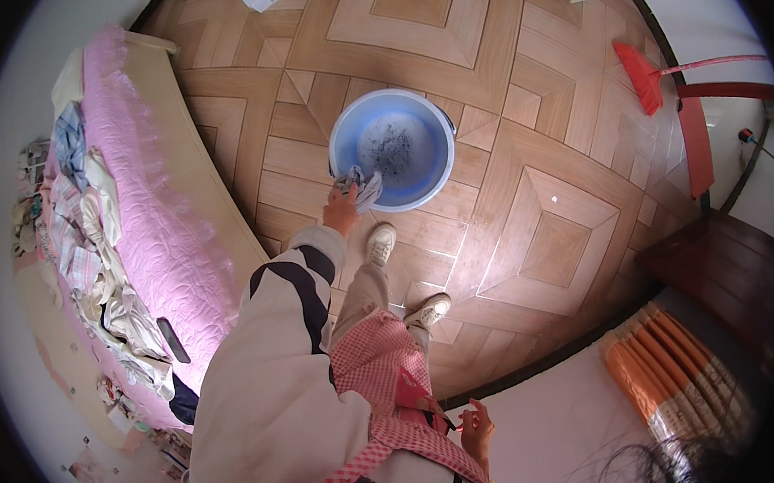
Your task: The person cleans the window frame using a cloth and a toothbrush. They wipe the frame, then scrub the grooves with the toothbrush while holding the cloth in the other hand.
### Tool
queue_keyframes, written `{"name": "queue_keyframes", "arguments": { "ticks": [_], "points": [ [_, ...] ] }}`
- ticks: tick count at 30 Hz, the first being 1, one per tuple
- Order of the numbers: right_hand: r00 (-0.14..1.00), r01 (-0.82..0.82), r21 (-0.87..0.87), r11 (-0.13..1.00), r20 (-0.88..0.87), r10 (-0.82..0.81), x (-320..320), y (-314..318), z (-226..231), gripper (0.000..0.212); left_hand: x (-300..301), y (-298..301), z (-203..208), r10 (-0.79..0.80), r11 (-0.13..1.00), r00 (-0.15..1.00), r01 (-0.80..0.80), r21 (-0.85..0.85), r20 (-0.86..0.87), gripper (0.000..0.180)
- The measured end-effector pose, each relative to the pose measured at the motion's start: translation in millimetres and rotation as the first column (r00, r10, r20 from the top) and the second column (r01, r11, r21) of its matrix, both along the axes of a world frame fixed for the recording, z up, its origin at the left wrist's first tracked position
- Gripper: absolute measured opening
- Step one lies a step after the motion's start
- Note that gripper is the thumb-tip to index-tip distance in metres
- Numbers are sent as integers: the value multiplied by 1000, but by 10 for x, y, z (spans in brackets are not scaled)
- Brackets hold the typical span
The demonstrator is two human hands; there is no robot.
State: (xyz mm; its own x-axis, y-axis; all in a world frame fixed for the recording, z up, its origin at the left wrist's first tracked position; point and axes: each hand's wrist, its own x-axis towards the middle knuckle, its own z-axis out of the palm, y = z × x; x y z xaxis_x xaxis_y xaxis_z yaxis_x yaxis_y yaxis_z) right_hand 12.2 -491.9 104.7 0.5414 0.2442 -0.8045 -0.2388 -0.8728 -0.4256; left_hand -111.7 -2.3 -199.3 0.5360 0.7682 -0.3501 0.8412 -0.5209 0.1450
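The left hand (342,210) has its fingers closed on a grey cloth (362,186), held at the near rim of the blue basin (392,148) on the wooden floor (535,180) (its water looks dirty). The right hand (478,429) hangs empty, fingers loosely open. Wringing seems underway; the wiping looks unfinished.

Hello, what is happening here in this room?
A person stands on the wood floor beside a bed. The left hand holds a grey cloth at the rim of a blue basin with dark specks inside. The right hand hangs free, holding nothing, by a pink checked apron.
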Motion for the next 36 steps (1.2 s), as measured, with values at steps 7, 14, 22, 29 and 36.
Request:
{"name": "queue_keyframes", "arguments": {
  "ticks": [7, 14, 22, 29, 36],
  "points": [
    [999, 2, -42, 999, -35, -3, 118, 251, 43, 31, -93, -41, -498, 74, 994, 997, -74, -80, -5, 62],
    [995, -96, -12, 995, -20, 96, 345, 483, 68, 31, -17, -151, -122, 161, 981, 986, -155, -115, 38, 67],
    [959, -282, 74, 957, 18, 281, 681, 538, 42, 32, -249, -444, 664, 278, 960, 918, -254, -120, 284, 51],
    [819, -573, 165, 803, 84, 568, 982, 1026, 14, 31, -1559, -666, 1733, 562, 812, 770, -583, -24, 301, 13],
    [660, -749, 208, 629, 151, 736, 1018, 1709, 132, 33, -3205, -1148, 2302, 841, 378, 422, -906, 190, 340, 15]
  ]
}}
